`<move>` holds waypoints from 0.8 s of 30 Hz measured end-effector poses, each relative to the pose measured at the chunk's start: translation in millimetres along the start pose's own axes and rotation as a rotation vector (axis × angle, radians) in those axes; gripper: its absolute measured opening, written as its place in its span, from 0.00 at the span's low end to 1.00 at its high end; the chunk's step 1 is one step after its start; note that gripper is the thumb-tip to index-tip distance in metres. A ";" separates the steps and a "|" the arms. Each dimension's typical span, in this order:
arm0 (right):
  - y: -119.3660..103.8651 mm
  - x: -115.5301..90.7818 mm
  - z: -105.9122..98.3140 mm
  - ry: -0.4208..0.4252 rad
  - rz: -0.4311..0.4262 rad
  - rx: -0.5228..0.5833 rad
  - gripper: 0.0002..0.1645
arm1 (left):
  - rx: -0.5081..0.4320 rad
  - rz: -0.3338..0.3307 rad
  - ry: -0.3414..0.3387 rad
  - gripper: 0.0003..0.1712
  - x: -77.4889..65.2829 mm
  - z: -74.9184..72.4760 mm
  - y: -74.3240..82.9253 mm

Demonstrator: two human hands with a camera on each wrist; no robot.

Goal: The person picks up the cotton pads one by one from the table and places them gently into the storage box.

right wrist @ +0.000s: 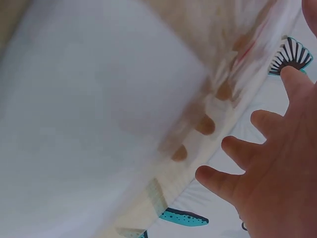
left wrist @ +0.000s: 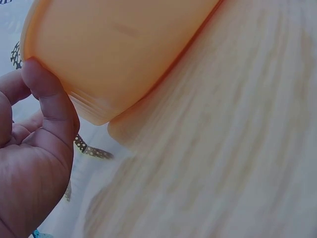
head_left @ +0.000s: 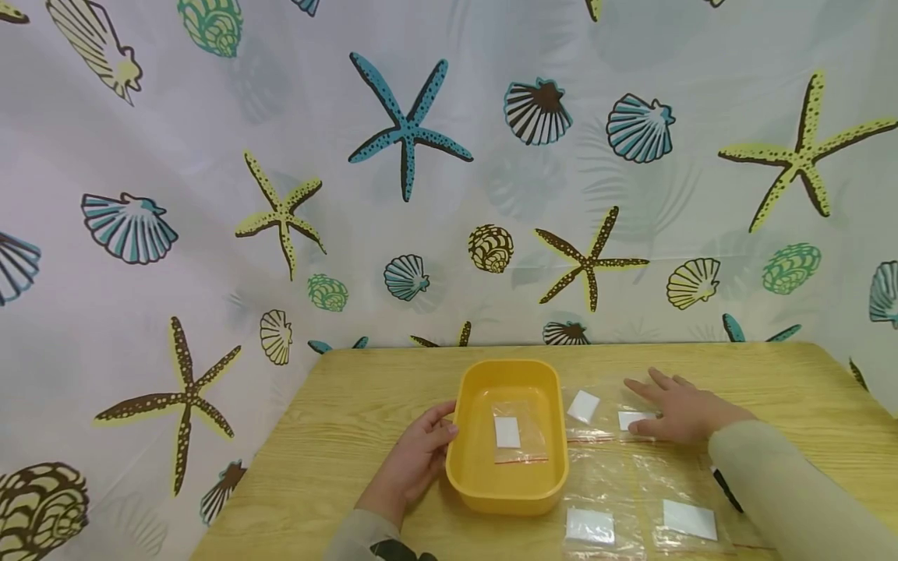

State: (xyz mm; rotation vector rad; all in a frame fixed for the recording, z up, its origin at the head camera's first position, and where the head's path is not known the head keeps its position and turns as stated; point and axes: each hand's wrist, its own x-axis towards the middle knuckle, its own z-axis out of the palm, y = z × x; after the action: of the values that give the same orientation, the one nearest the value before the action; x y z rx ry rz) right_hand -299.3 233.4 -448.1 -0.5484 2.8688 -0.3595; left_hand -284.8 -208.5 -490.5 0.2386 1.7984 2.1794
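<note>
A yellow plastic tub (head_left: pixel 508 505) stands on the table, and my left hand (head_left: pixel 415 452) holds its left side at the rim. Seen from the left wrist, the thumb and fingers of that hand (left wrist: pixel 42 124) meet the tub wall (left wrist: pixel 124 44) near its edge. Inside the tub lies a clear zip bag (head_left: pixel 532 440) with a white slip (head_left: pixel 507 432). My right hand (head_left: pixel 684 409), fingers spread, is over a clear bag with a white slip (head_left: pixel 634 421) right of the tub. In the right wrist view its fingertips (right wrist: pixel 213 177) stand apart, beside a large blurred white slip (right wrist: pixel 99 114).
More clear zip bags lie right of the tub, with white slips at the back (head_left: pixel 583 407), near front (head_left: pixel 591 527) and front right (head_left: pixel 690 520). Beneath everything is a wood-grain table (head_left: pixel 309 467). Behind it hangs a curtain (head_left: pixel 449 234) printed with shells and starfish.
</note>
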 end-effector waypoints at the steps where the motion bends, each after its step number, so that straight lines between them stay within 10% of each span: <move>1: 1.5 0.6 1.1 -0.003 0.005 -0.004 0.56 | 0.001 0.001 -0.003 0.29 0.0 -0.1 -0.3; 24: 0.0 4.1 8.3 -0.080 0.102 -0.035 0.61 | 0.015 -0.013 0.006 0.29 -1.9 2.3 2.3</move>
State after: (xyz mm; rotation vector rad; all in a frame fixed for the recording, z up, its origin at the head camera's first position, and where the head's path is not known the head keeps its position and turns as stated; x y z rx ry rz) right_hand -301.1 230.2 -456.6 -0.4107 2.8174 -0.2652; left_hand -282.5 -207.4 -487.7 0.2225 1.8146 2.1611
